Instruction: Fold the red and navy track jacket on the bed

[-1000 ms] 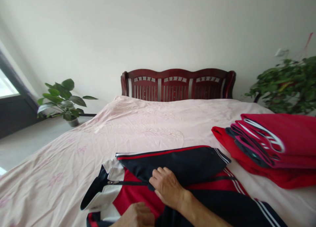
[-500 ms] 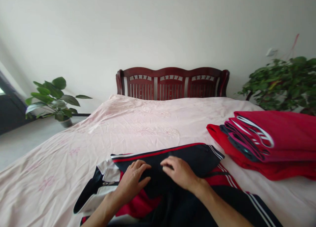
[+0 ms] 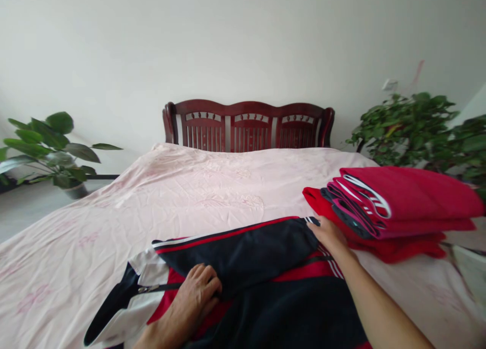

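A navy, red and white zip-up track jacket (image 3: 246, 258) lies on the bed in front of me, its white-lined collar to the left. One navy sleeve with red and white piping is laid across the top of it. My left hand (image 3: 197, 293) is on the jacket near the zip, fingers curled down against the sleeve's lower edge; their tips are partly hidden. At the striped cuff end of that sleeve, my right hand (image 3: 328, 232) is closed on the fabric, its fingers partly out of sight.
A stack of folded red and dark clothes (image 3: 417, 197) sits on the bed to the right. Pink patterned bedding (image 3: 212, 187) covers the bed up to a dark red wooden headboard (image 3: 248, 126). Potted plants stand at left (image 3: 56, 151) and right (image 3: 413, 126).
My right hand has moved right from the middle of the sleeve to its cuff and closed there. My left hand has come down onto the jacket. The view has turned slightly right.
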### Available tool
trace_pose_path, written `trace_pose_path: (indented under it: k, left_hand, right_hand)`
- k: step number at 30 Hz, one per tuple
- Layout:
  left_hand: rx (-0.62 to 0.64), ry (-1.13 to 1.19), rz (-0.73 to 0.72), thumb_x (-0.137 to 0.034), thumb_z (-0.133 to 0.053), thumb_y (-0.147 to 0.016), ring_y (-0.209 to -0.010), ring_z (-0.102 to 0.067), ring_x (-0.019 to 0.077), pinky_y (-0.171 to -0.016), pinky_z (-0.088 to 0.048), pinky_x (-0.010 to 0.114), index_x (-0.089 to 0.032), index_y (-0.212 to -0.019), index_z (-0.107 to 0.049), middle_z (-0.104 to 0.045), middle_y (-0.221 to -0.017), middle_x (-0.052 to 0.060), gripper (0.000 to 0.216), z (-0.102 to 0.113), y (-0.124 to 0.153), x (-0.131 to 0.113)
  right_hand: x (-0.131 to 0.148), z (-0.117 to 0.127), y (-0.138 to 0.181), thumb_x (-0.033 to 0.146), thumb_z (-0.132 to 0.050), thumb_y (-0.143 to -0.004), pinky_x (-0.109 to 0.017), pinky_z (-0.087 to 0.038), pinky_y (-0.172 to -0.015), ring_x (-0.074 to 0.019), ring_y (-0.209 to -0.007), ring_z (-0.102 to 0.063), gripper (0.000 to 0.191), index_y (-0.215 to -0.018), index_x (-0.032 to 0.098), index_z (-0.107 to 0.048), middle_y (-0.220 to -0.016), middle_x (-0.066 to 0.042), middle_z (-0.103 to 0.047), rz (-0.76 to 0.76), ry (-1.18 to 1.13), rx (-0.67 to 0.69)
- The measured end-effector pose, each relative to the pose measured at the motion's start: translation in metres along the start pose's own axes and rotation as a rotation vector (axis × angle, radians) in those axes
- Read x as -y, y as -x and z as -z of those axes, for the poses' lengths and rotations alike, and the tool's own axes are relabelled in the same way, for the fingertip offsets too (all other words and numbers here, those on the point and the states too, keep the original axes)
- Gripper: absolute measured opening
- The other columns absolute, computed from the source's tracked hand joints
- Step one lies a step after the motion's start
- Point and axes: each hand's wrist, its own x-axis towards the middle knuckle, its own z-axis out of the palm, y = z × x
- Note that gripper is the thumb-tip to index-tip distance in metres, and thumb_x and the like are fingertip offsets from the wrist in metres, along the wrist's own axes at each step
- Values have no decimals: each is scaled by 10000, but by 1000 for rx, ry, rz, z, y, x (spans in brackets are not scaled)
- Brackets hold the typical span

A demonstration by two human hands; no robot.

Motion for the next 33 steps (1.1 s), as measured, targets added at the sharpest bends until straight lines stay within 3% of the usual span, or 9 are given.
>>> trace_pose_path:
  k: [4, 10, 13, 16, 20, 23, 25, 29, 33]
  left_hand:
    - [18, 17, -97, -64, -625, -835, -924, -551, 190, -1025, -360, 436, -239, -923, -605, -628, -946, -7, 197, 9, 2, 3]
    - [91, 35, -42, -314, -688, -884, -874, -557, 188, -799, -425, 325, -223, -850, -628, -625, -899, 0, 114, 25, 1, -8]
    - [35, 70, -9, -307, -544, -975, -850, -585, 165, -809, -463, 309, -223, -853, -638, -626, -904, 3, 175, 30, -6, -7]
    - [-125, 36, 42, -294, -556, -955, -1152, -572, 220, -1003, -465, 378, -273, -1188, -630, -591, -1277, 56, 245, 26, -12, 6]
    - [-118, -200, 158, -433, -629, -894, -1443, -312, 393, -1137, -273, 650, -319, -1487, -431, -343, -1591, 126, 635, 9, -11, 36]
    - [-22, -237, 160, -519, -572, -914, -1461, -295, 386, -1142, -255, 654, -321, -1515, -386, -323, -1610, 134, 660, 0, -2, 57]
    - [-9, -207, 145, -506, -577, -915, -1462, -304, 363, -1155, -271, 612, -309, -1515, -389, -320, -1613, 131, 658, 2, 5, 62]
    - [-68, -32, 180, -419, -519, -962, -1269, -543, 286, -1066, -432, 461, -240, -1261, -663, -590, -1386, 122, 377, 29, 20, 39]
    - [79, 159, 222, -434, -302, -1038, -770, -674, 170, -719, -479, 268, -215, -846, -717, -703, -822, 42, 507, 53, 26, -17]
  right_hand:
    - [-14, 0, -1, 407, -450, -913, -341, -502, -841, -277, -1056, -669, 482, -1289, 156, -618, -1190, -150, -704, 51, -45, -32]
    - [-21, -8, 12, 335, -481, -896, -394, -513, -835, -309, -1015, -671, 386, -1190, 175, -675, -1137, -146, -715, 29, 29, 21]
    - [-5, -5, 25, 323, -415, -933, -469, -472, -942, -345, -1157, -590, 464, -1329, 144, -576, -1287, -193, -628, 160, 130, -149]
    - [13, -8, 40, 349, -370, -965, -502, -382, -1076, -337, -1336, -443, 509, -1421, 155, -486, -1441, -188, -506, 424, 233, -340]
    - [19, -32, 50, 415, -408, -952, -503, -227, -1187, -306, -1476, -254, 575, -1481, 191, -421, -1573, -122, -372, 623, 355, -132]
    - [12, -47, 50, 436, -418, -943, -516, -224, -1184, -315, -1473, -270, 595, -1487, 196, -421, -1590, -115, -353, 608, 402, 29]
    - [11, -45, 52, 422, -436, -933, -528, -238, -1174, -328, -1468, -279, 599, -1482, 182, -427, -1588, -129, -353, 578, 390, 20]
    - [22, -26, 80, 328, -451, -926, -472, -360, -1105, -299, -1319, -482, 435, -1323, 200, -576, -1407, -129, -561, 681, 222, -109]
    - [38, -16, 136, 352, -393, -994, -345, -489, -851, -203, -939, -644, 301, -936, 253, -671, -965, -42, -693, 854, 33, 65]
